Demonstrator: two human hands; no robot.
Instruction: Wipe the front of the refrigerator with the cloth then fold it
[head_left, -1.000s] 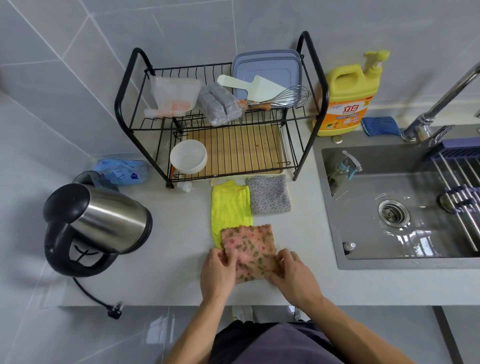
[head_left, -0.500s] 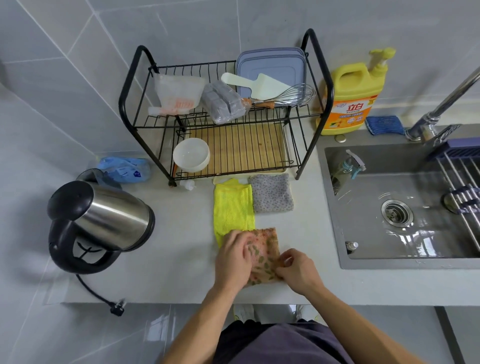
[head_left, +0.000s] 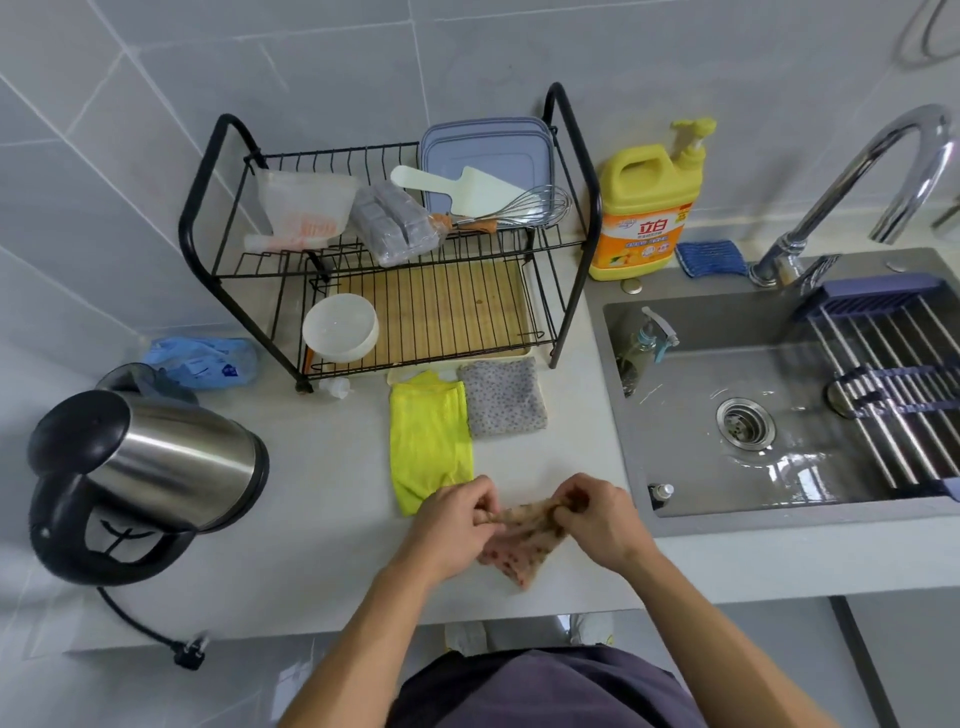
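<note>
The person holds the floral cloth (head_left: 519, 543) at the near edge of the counter (head_left: 322, 499), just near of the yellow cloth (head_left: 428, 441). The left hand (head_left: 452, 525) and the right hand (head_left: 597, 519) are both closed, each pinching one top corner, and the cloth hangs between them with its low point touching the counter. To fold it well, the person should keep the top edge tight, bring the two corners together evenly, then lay it flat and press the fold. Half a second ago the cloth was lying flat on the counter under the hands; now it is lifted and opened out. The grey cloth (head_left: 504, 397) has not moved.
</note>
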